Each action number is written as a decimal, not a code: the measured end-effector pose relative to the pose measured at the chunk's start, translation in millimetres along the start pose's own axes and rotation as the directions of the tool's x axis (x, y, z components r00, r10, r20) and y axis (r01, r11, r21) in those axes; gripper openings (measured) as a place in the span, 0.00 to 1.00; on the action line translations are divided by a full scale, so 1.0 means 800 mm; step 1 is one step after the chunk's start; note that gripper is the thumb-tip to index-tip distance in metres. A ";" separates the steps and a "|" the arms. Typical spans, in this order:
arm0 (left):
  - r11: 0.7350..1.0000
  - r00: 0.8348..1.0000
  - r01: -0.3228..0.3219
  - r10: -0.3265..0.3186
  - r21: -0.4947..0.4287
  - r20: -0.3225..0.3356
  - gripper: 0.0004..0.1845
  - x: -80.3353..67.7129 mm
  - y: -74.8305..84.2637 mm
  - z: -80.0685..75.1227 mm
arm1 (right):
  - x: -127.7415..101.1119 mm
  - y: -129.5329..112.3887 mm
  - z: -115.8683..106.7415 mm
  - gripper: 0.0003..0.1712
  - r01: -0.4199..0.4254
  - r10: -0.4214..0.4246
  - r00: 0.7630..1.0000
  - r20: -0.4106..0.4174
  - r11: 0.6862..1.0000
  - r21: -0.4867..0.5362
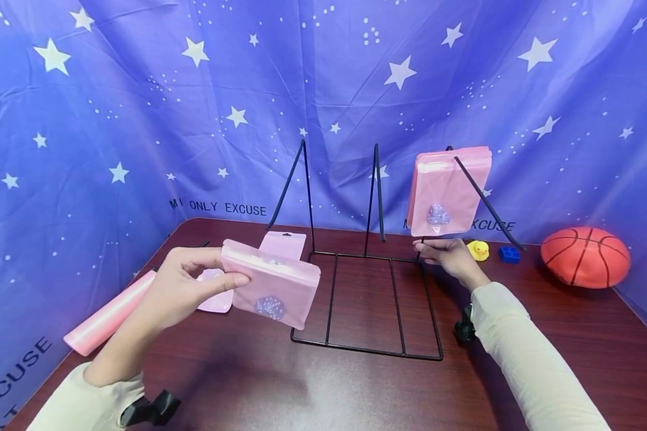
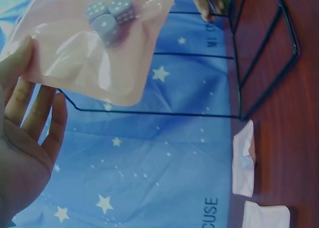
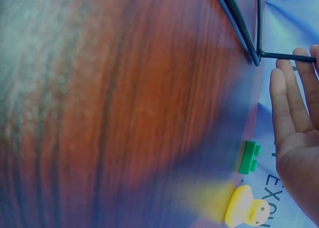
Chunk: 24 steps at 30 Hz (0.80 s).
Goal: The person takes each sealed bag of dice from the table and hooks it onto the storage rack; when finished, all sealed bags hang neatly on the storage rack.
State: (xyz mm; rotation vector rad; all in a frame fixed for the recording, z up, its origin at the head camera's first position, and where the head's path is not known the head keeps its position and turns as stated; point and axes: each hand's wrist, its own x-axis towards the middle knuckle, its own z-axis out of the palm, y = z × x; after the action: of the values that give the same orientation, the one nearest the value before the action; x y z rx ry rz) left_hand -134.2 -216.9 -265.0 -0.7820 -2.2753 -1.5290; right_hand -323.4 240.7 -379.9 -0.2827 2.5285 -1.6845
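A pink translucent zip pouch with a cluster of small grey-blue dice inside sits left of centre in the head view, held up above the table. The left hand pinches its top left corner, thumb on the front and fingers behind. In the left wrist view the same pouch fills the upper left, the dice plain through the film, with the fingers spread behind it.

To the right, in the middle of the head view, stands a black wire display rack with a flat grid base and slanted pegs. A stack of matching pink pouches hangs on its right peg, upper right of centre. The right hand lies just under that stack with fingers straight and relaxed, grasping nothing; in the right wrist view its fingertips touch a thin rack wire at the right edge.

Behind the held pouch lie more flat pink pouches, and a pink roll rests at the left. Right of the hand are a yellow rubber duck, a small blue toy brick and an orange basketball on the dark red wooden table. A blue star-printed cloth hangs behind.
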 end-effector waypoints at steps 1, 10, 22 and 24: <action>1.000 1.000 -0.017 0.017 -0.025 -0.010 0.08 0.001 0.002 0.001 | 0.000 0.000 0.000 0.28 0.001 -0.001 1.000 -0.001 1.000 -0.001; 0.991 0.987 -0.057 0.037 -0.124 -0.158 0.11 0.013 0.009 0.010 | 0.000 0.001 0.001 0.27 0.007 -0.007 1.000 -0.009 1.000 0.008; 0.970 0.985 -0.049 0.008 -0.239 -0.170 0.14 0.020 -0.005 0.016 | 0.000 0.002 0.002 0.26 0.018 -0.018 1.000 -0.007 1.000 0.015; 0.965 0.986 -0.056 0.013 -0.255 -0.166 0.15 0.020 -0.006 0.017 | 0.000 0.002 0.002 0.26 0.019 -0.019 1.000 -0.010 1.000 0.019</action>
State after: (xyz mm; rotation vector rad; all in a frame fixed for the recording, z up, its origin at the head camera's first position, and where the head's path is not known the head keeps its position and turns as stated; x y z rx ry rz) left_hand -149.7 -201.4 -265.8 -0.7268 -1.9607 -1.8268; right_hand -322.9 239.7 -381.9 -0.2989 2.5233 -1.7194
